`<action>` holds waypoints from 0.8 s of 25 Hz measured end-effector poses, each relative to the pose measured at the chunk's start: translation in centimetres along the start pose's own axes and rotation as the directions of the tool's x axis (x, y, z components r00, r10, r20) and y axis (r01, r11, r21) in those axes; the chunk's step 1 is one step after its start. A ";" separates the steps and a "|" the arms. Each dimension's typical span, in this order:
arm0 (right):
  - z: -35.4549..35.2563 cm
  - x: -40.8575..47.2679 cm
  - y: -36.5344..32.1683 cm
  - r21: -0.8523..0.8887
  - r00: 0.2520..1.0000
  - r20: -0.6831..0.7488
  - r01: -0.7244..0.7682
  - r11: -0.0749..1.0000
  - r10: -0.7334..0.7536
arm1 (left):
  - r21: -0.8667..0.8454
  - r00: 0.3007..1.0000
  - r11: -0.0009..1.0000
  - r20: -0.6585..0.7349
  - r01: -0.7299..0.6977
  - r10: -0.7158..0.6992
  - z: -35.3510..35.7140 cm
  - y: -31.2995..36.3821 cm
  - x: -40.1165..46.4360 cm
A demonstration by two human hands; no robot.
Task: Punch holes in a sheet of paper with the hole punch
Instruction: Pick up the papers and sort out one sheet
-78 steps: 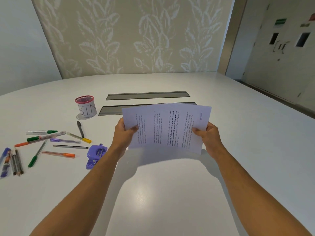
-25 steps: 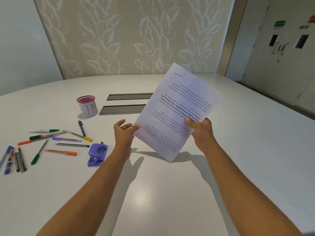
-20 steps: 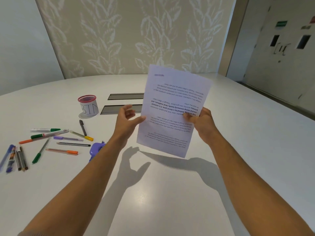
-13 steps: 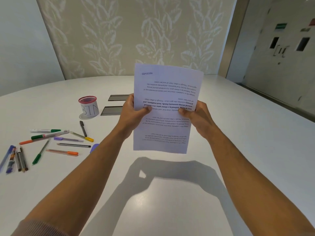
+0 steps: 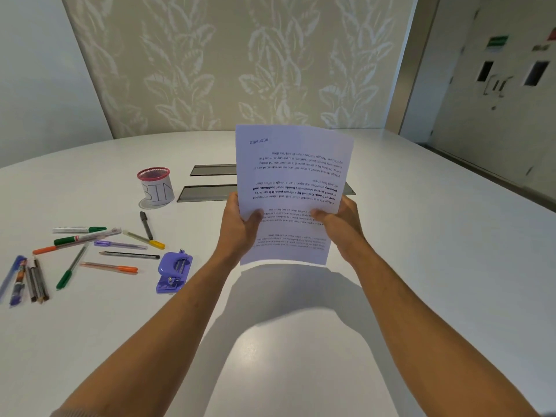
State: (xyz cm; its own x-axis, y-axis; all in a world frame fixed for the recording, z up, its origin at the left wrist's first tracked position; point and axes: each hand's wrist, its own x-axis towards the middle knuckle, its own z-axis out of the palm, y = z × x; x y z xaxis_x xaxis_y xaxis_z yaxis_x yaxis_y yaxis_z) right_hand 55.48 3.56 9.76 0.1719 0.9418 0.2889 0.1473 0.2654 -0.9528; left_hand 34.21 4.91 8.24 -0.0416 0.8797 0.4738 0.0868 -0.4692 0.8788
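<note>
A printed sheet of paper (image 5: pixel 293 173) is held upright above the white table (image 5: pixel 421 266), its text upside down to me. My left hand (image 5: pixel 239 228) pinches the sheet's left edge with the thumb on the front. At the right edge, my right hand (image 5: pixel 338 225) grips it the same way. A purple hole punch (image 5: pixel 174 271) lies on the table to the left of my left forearm, untouched.
Several pens and markers (image 5: pixel 99 248) lie scattered at the left. A red-rimmed cup marked BIN (image 5: pixel 156 186) stands behind them. Two dark cable slots (image 5: pixel 210 192) run across the table behind the sheet. A patterned wall closes the far side.
The sheet turned from landscape to portrait, upside down. My left hand let go briefly, then took its left edge again. Since half a second ago the sheet has sunk slightly and the hole punch shows again.
</note>
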 end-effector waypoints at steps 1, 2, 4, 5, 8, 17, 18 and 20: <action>0.0 0.2 -0.3 0.008 1.000 -0.013 0.016 1.000 -0.016 | -0.002 1.000 1.000 -0.008 -0.006 0.006 0.0 0.2 0.3; 0.0 0.2 -0.3 0.020 0.999 -0.020 0.028 0.999 -0.028 | -0.011 1.000 1.000 -0.011 -0.011 0.011 0.0 0.3 0.5; 0.0 -0.2 0.2 0.024 1.000 -0.014 0.016 1.000 -0.016 | -0.029 1.000 1.000 0.000 -0.012 0.012 0.2 -0.1 0.1; 0.1 -0.6 0.9 0.012 1.000 -0.001 -0.004 1.000 0.004 | -0.029 1.000 1.000 -0.003 0.002 -0.002 0.3 -0.6 -0.5; 0.2 -1.4 2.2 -0.029 0.999 0.012 -0.042 0.999 0.043 | -0.016 0.999 0.999 -0.026 0.040 -0.041 0.5 -1.1 -1.4; -0.3 -1.8 3.6 -0.024 0.998 0.038 -0.053 0.998 0.053 | 0.010 0.989 0.989 -0.030 0.147 -0.146 0.9 -1.6 -1.9; -0.4 -1.8 3.8 -0.021 0.997 0.043 -0.057 0.998 0.058 | 0.017 0.985 0.985 -0.036 0.169 -0.169 1.0 -1.7 -1.9; -0.7 -1.6 3.8 -0.011 0.998 0.042 -0.054 0.999 0.054 | -0.004 0.980 0.981 -0.028 0.195 -0.195 1.0 -1.3 -1.6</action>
State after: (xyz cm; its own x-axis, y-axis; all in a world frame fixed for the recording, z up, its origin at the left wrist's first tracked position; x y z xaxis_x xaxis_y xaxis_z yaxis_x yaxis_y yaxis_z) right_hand 56.48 2.88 5.71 0.1382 0.9627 0.2328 0.1485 0.2123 -0.9659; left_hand 35.18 4.23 6.31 -0.0853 0.9518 0.2945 0.0733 -0.2888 0.9546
